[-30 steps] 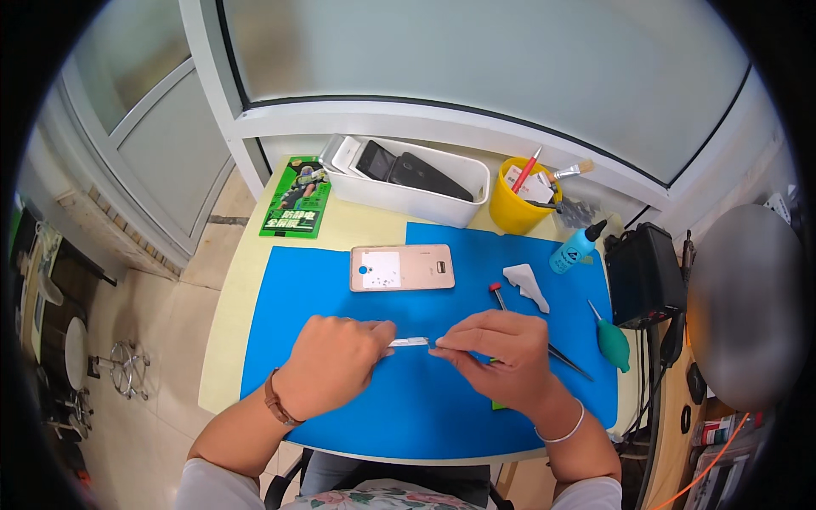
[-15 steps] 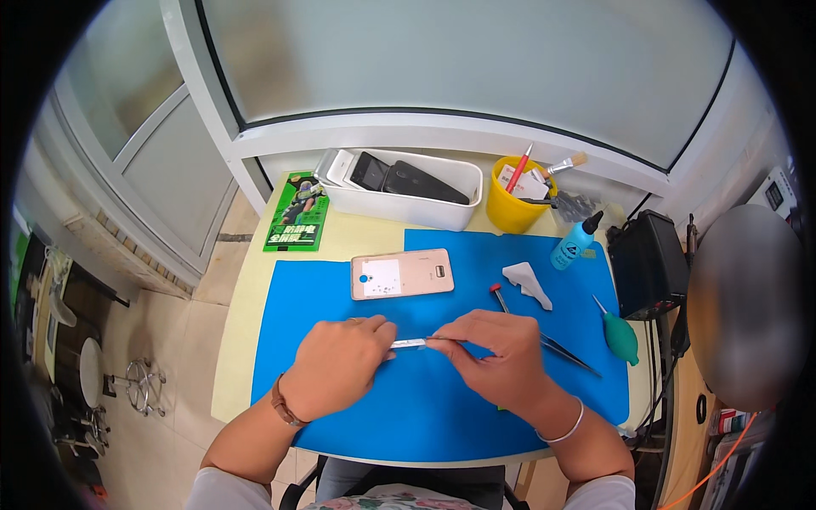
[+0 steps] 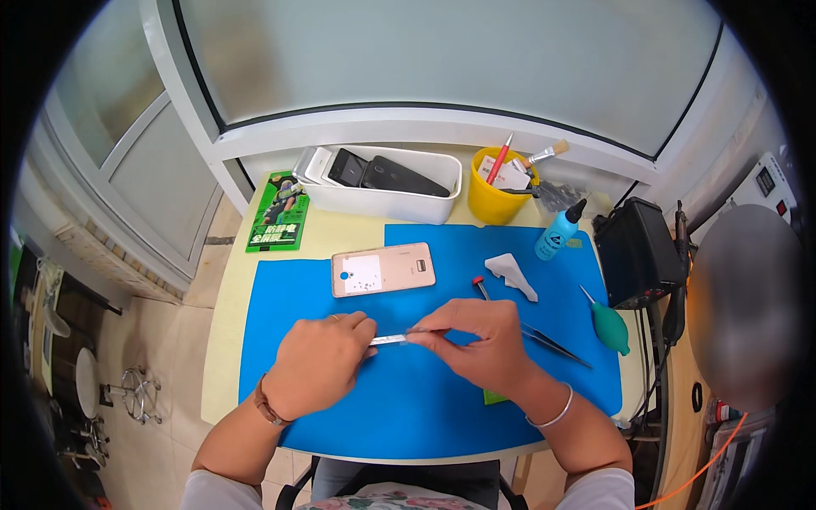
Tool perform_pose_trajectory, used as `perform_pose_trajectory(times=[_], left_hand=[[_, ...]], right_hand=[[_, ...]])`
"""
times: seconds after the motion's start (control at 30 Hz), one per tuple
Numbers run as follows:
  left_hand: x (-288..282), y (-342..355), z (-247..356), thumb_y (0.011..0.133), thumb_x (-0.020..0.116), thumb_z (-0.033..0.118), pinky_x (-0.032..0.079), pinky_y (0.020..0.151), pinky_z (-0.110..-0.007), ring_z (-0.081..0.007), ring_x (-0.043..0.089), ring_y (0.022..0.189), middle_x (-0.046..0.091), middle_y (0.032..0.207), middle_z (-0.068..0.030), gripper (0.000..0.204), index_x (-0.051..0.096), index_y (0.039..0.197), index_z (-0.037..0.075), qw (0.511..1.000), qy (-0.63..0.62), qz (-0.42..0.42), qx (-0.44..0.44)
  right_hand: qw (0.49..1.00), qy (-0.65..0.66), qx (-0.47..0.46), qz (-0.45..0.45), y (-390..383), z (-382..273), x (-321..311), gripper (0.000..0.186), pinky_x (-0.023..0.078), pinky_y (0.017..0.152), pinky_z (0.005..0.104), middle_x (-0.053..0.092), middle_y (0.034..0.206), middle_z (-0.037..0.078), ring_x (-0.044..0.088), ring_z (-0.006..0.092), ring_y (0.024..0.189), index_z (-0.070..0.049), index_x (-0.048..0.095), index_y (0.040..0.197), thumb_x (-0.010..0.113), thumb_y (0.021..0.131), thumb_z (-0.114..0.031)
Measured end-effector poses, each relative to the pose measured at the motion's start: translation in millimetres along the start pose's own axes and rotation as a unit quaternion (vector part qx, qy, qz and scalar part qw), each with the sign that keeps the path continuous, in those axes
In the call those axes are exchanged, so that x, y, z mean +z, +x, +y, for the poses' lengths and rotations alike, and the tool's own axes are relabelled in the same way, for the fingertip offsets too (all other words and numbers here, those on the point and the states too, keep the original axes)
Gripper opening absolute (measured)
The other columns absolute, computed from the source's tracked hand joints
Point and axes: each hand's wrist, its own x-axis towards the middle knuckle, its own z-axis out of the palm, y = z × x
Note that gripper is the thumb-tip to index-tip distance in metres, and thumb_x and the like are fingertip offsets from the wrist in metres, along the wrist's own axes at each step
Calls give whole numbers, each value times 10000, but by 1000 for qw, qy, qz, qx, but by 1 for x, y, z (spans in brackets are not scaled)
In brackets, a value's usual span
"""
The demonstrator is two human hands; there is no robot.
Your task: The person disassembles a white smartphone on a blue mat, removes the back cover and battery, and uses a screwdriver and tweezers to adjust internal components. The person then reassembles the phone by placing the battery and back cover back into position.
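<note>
Over the blue mat (image 3: 365, 425), my left hand (image 3: 323, 364) is closed around one end of a thin, flat, white-edged piece (image 3: 389, 339). The piece is seen nearly edge-on, and most of it is hidden behind the fingers. My right hand (image 3: 476, 344) pinches its other end between thumb and fingertips, where a bit of clear film seems to show. Beyond my hands lies a rose-gold phone back cover (image 3: 399, 272) with a white label. Tweezers (image 3: 557, 347) and a red-capped screwdriver (image 3: 480, 287) lie by my right hand, partly hidden by it.
A white bin (image 3: 382, 204) of phones and a yellow cup (image 3: 497, 204) of tools stand at the back. Rightward are a crumpled white cloth (image 3: 512, 276), a blue bottle (image 3: 557, 238), a green air blower (image 3: 610, 330) and a black box-shaped device (image 3: 642, 255). A green packet (image 3: 276, 212) lies far left.
The whole view has shifted slightly, so everything sits a little further left. Both hands keep their hold on the white-edged piece. More of a green object shows beneath my right wrist.
</note>
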Motion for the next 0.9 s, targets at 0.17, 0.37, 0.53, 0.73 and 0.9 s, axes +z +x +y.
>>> perform_pose_trajectory(times=[0.17,0.37,0.53,0.73,0.9], left_hand=[[-1,1,-4,995,726,202,547,614,-432,-301,737,868,690,899,-81,178,628,948,61,1000,-9,3,-1],[1,1,-3,996,725,192,548,616,-440,-303,737,857,700,893,-88,167,632,954,61,1000,-5,0,-7],[2,-1,-4,989,732,186,546,613,-442,-311,735,832,704,891,-94,162,635,957,60,1000,-2,10,-5],[4,-1,-4,988,737,186,548,622,-441,-311,735,829,710,894,-99,168,636,958,55,1000,3,25,-1],[7,0,-5,994,734,195,556,636,-438,-314,738,838,721,906,-100,170,645,957,55,1000,9,19,-11]], right_hand=[[988,-86,-131,6,-1,8,2,83,613,625,281,822,899,112,795,226,752,-52,827,923,895,878,-70],[973,-139,-173,70,-7,7,14,92,599,589,273,811,870,130,787,236,708,-28,814,916,889,874,-60],[978,-135,-135,88,-8,3,20,83,599,582,281,809,853,136,793,247,707,-30,817,920,884,887,-67],[968,-163,-167,93,-8,5,22,93,621,614,291,816,871,132,807,260,746,-32,822,939,882,891,-83],[921,-253,-286,79,-7,13,20,95,656,671,315,819,899,124,819,255,814,-37,816,951,871,894,-89]])
